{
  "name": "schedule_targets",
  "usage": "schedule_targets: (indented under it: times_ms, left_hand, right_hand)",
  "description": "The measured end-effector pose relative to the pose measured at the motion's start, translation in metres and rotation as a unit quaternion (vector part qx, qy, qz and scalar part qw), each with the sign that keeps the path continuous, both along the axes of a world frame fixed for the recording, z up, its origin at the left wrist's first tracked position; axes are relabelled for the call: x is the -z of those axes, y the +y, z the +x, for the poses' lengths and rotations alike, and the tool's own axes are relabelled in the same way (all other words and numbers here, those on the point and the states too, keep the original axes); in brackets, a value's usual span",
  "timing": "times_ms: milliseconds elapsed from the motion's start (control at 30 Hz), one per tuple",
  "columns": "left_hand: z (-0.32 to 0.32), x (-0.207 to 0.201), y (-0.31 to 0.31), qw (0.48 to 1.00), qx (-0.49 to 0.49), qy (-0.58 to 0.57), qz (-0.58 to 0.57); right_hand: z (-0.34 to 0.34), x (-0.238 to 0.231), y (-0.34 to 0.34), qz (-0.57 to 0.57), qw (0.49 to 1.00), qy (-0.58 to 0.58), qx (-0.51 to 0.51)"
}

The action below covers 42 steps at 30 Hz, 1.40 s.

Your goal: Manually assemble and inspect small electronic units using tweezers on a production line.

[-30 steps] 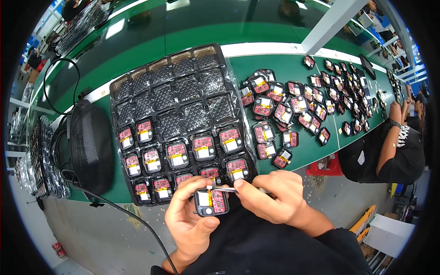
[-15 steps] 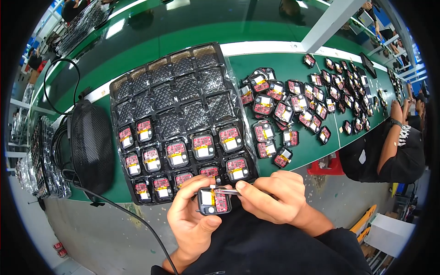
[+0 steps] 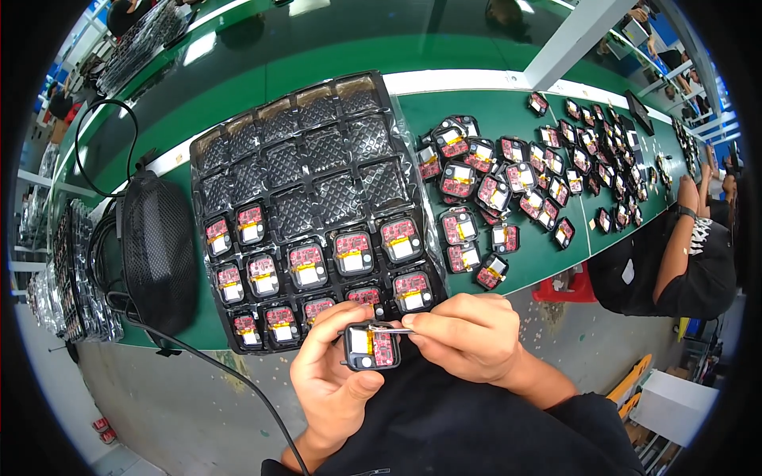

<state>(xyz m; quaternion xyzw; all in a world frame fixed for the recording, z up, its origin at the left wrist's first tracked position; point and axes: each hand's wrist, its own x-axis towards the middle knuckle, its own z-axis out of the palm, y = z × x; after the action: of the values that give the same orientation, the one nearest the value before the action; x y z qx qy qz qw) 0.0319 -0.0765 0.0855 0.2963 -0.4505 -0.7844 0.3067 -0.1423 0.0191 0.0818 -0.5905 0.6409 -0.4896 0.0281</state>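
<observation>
My left hand [image 3: 333, 373] holds a small black square module [image 3: 371, 347] with a red circuit board and a yellow-striped white cell, just below the table's near edge. My right hand [image 3: 468, 333] pinches thin metal tweezers [image 3: 387, 330] whose tips lie across the top of that module. Directly above both hands lies a black plastic tray [image 3: 309, 198] with square pockets. Its near rows hold several similar modules [image 3: 352, 252], and its far rows are empty.
A loose pile of similar modules [image 3: 492, 190] spreads over the green table [image 3: 476, 111] to the right. A black mesh pouch [image 3: 159, 254] with a cable lies left of the tray. Stacked trays [image 3: 71, 270] sit at far left. Another person [image 3: 683, 254] sits at the right.
My hands have barely shifted; the tweezers stay at the top edge of the held module.
</observation>
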Motion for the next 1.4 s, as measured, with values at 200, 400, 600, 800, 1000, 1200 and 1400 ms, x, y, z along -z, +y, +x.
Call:
schedule_targets:
  times_ms: [200,400,600,800,1000,1200,1400]
  left_hand:
    - [0.001,0.002,-0.001,1.0,0.007,-0.003,-0.017]
    - [0.001,0.003,0.0,1.0,0.001,-0.005,-0.017]
    - [-0.001,0.003,0.004,1.0,-0.022,-0.012,-0.003]
    - [-0.002,-0.001,0.003,1.0,-0.017,-0.018,-0.004]
    - [-0.002,-0.003,0.0,1.0,-0.012,-0.027,0.002]
    - [-0.004,0.0,-0.001,0.999,-0.027,-0.034,-0.006]
    - [-0.003,0.002,-0.003,0.999,-0.014,-0.03,-0.031]
  right_hand:
    - [-0.003,-0.001,0.0,0.032,0.999,-0.032,-0.011]
    - [0.002,0.0,0.002,0.001,0.995,0.101,0.017]
    - [0.011,-0.003,0.004,0.042,0.996,0.076,0.029]
    - [0.009,-0.007,0.004,0.057,0.995,0.075,0.025]
    - [0.01,-0.007,0.001,0.035,0.998,0.051,0.029]
    - [0.008,-0.006,0.001,0.054,0.997,0.054,0.028]
    - [0.004,-0.001,0.001,0.038,0.994,0.1,0.029]
